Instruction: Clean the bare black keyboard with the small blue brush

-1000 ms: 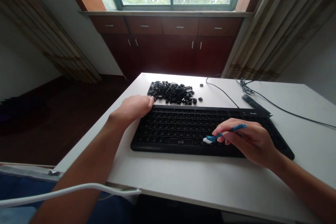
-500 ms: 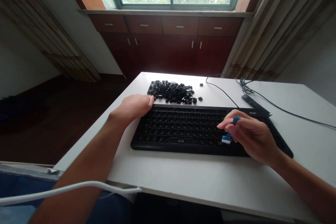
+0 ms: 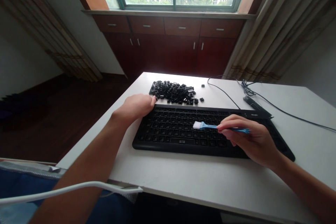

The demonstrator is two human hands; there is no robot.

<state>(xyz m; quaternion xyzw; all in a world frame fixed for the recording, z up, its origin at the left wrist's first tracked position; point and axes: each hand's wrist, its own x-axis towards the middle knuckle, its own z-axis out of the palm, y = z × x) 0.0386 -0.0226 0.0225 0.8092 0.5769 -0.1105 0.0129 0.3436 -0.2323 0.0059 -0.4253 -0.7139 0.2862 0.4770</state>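
A black keyboard (image 3: 181, 141) with its keycaps off lies across the white table, rows of bare key sockets showing. At its upper left corner my left hand (image 3: 139, 106) is closed on the edge, thumb toward the keycap pile; most of its fingers are hidden. My right hand (image 3: 246, 134), over the right part of the keyboard, pinches a small blue brush (image 3: 208, 126) by the handle. The brush's white bristles point left over the middle keys; whether they touch is unclear.
Behind the keyboard is a heap of loose black keycaps (image 3: 172, 92), with a few strays beside it. A black cable (image 3: 288, 110) runs across the table's right side, near a long dark strip (image 3: 257, 106). A white cord (image 3: 78, 186) crosses the near left.
The brush has swung from pointing down toward me to lying level with its bristles to the left. My left hand stays at the keyboard's corner; the view has shifted slightly.
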